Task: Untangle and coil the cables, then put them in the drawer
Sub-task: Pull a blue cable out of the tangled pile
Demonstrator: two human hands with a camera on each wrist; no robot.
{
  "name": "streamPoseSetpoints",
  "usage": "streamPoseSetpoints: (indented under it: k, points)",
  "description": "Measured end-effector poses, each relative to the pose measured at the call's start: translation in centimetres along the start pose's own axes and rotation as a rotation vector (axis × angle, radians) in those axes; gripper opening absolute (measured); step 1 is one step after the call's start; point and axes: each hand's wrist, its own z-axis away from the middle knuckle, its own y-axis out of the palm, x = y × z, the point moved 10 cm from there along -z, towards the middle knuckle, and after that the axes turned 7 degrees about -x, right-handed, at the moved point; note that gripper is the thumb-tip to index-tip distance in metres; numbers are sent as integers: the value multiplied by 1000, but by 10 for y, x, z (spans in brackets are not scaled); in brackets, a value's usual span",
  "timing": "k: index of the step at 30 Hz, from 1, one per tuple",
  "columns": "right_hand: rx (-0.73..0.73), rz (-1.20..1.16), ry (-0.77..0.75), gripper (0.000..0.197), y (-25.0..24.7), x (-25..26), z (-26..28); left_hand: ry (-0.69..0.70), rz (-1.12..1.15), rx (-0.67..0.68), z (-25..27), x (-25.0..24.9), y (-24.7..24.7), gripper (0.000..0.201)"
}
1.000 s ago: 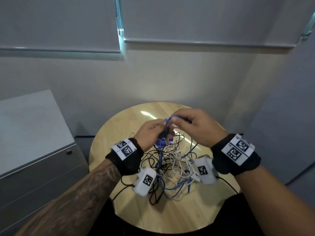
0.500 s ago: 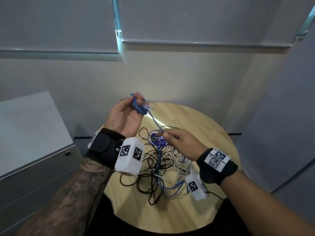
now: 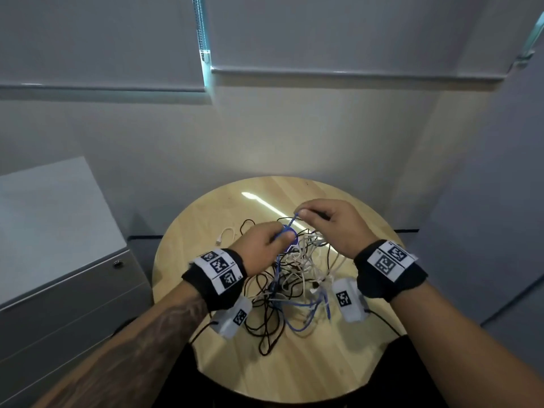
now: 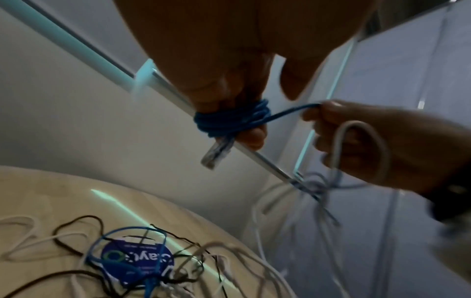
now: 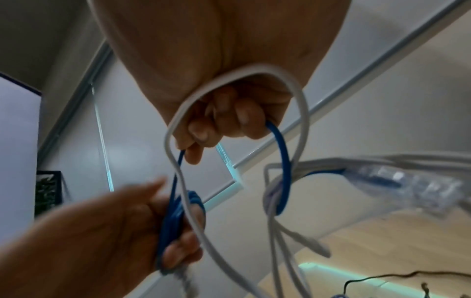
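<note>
A tangle of black, white and blue cables (image 3: 291, 287) lies on the round wooden table (image 3: 229, 360). My left hand (image 3: 265, 245) holds a small coil of the blue cable (image 4: 229, 119) wound around its fingers, the clear plug (image 4: 216, 153) hanging below. My right hand (image 3: 329, 225) pinches the same blue cable (image 5: 282, 153) a little further right and above the pile. A white cable loop (image 5: 303, 113) hangs around the right hand's fingers. A grey drawer cabinet (image 3: 59, 278) stands to the left, its drawers closed.
A blue round label (image 4: 137, 258) lies under the cables. A loose white cable end (image 3: 225, 234) rests on the table's far left part. The wall and window blinds are behind the table.
My left hand has come down from its raised position to just above the pile, with the blue coil on it. My right hand has risen a little and moved close to the left.
</note>
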Motion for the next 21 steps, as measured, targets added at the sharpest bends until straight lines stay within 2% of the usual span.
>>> streamPoseSetpoints:
  k: [2,4,6,8,12,14,16,18,20,21]
  points:
    - [-28,-75,39,12,0,-5,-1,-42,161,-75,-7,-5,-15,35]
    - [41,-52,94,15,12,-17,3,-139,412,-190,-17,0,-37,37]
    - [171,77,126,31,31,-36,12,-244,683,-261,-25,5,-51,39]
    - [300,263,156,54,46,-60,25,-277,905,-281,-31,-2,-62,39]
    - [531,576,266,76,58,-117,57,-228,1069,-340,-40,-13,-99,39]
    - [545,615,298,76,56,-134,66,-219,1066,-349,-42,-13,-112,38]
    - [392,492,320,67,44,-130,58,-232,1033,-312,-43,-14,-113,38]
    - [87,281,273,55,20,-104,38,-266,984,-253,-42,-16,-102,38]
    - [-242,93,167,48,-11,-65,22,-294,909,-216,-39,-17,-88,38]
    - [-362,27,104,46,-23,-44,18,-303,871,-202,-38,-17,-81,38]
